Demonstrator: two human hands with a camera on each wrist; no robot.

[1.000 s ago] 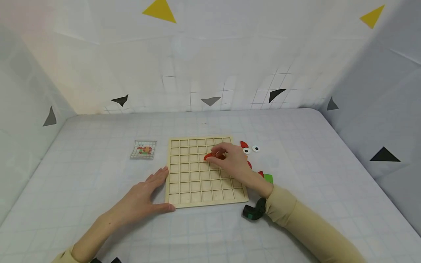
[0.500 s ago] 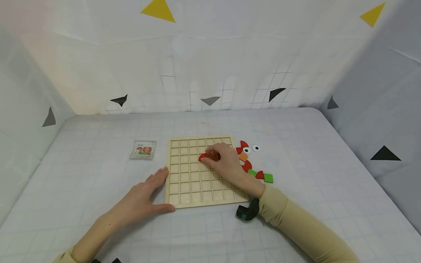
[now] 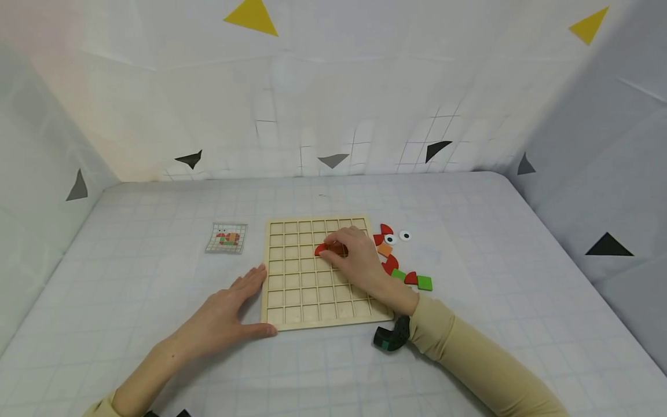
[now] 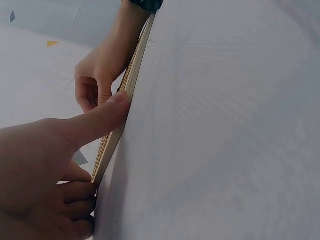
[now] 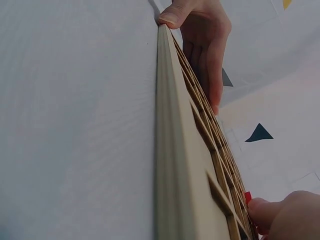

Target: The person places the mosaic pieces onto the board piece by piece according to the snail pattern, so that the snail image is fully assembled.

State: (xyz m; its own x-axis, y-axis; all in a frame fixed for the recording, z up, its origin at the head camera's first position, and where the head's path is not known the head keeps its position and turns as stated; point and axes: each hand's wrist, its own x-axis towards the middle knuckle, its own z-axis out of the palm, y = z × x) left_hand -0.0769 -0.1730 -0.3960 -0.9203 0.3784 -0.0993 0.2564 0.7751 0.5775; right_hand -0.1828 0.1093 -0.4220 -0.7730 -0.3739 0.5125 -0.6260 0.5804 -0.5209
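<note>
A pale wooden board with a raised grid lies flat on the table. My left hand rests at its left side, fingers stretched out, fingertips touching the edge and thumb at the near corner. Over the upper middle of the grid, my right hand pinches a red quarter-circle tile between thumb and fingers. A bit of that red tile shows by the thumb in the right wrist view. Something reddish-brown lies in the shade under those fingers; I cannot tell what it is.
Right of the board lie several loose tiles: red quarter circles, an orange square, green squares and round eye tiles. A small picture card lies left of the board. A black device sits at my right wrist.
My right hand has moved a little left over the grid with the red tile, then stays nearly still. The loose tiles behind it have come into sight. My left hand has not moved.
</note>
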